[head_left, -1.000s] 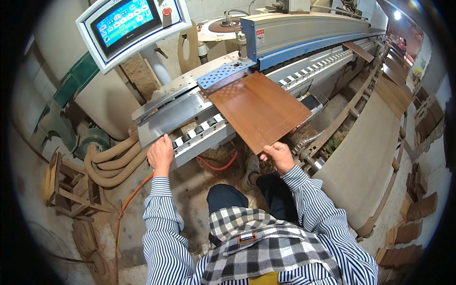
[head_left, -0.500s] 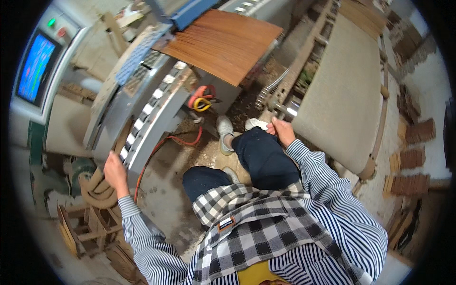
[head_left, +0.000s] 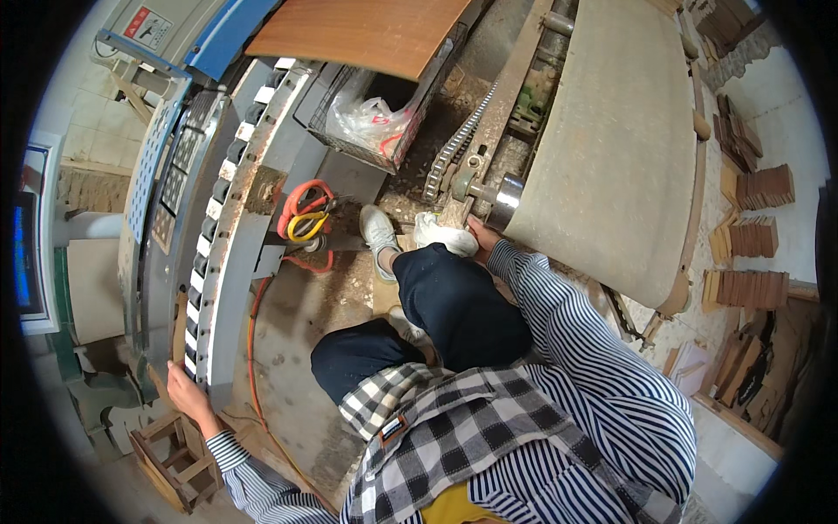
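My left hand is at the near end of a roller track with black and white segments. Its fingers are curled against that end, and whatever they grip is hidden. Further right, my right hand is closed beside a white cloth bundle and the wooden end of a conveyor frame. Its fingertips are partly hidden, so I cannot tell what they hold. My knees are bent between the two machines. A reddish-brown wood panel lies over the track's far end.
A wide grey belt fills the right side. Red and yellow cable loops hang by the track, and an orange hose runs along the floor. A wire basket holds a plastic bag. Stacked wood pieces line the right.
The view has shifted, bringing the basket and bag into sight. The panel sits higher in the picture. My left hand appears lower, my right hand slightly further left, beside the cloth bundle.
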Demonstrator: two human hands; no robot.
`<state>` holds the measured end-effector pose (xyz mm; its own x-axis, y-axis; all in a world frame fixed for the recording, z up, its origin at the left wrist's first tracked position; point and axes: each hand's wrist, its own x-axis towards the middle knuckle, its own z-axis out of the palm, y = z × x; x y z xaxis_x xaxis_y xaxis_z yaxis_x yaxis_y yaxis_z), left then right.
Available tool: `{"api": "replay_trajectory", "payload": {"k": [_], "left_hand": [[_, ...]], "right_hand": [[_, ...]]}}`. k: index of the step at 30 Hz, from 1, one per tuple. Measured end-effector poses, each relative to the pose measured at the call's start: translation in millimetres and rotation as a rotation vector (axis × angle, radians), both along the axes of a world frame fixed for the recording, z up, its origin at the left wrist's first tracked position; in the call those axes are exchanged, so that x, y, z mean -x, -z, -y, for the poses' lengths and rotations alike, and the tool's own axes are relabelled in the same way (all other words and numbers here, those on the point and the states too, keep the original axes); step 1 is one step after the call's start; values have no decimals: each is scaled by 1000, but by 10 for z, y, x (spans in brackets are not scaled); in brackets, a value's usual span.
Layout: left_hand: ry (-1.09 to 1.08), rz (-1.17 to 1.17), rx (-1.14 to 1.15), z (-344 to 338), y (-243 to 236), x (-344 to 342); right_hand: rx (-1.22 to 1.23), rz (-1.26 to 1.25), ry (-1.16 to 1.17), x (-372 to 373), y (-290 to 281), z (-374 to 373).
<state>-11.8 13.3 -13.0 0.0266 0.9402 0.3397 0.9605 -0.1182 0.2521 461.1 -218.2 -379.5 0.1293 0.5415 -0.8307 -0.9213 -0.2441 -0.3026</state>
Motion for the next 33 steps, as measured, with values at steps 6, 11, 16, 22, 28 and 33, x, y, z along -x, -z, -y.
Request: {"api": "replay_trajectory", "payload": {"k": [6,11,16,22,28,33], "left_hand": [[46,27,38,-25,-43,1],[28,-4,51,-12,12,85],[70,28,117,-84,-28,135],[130,133,326,-195,-59,143],[164,327,473,-274,41,342],[141,164,273,-192,-12,114]], "right_hand": [[40,-77,-77,-186,615,64],[108,215,-61,-137,125,-218],[288,689,-527,-214,597,-194],[465,1143,-679,-162,620,-130],[560,1344,-1327,-241,1093,-297],[621,1416,-1739,-263,1378,-431]]}}
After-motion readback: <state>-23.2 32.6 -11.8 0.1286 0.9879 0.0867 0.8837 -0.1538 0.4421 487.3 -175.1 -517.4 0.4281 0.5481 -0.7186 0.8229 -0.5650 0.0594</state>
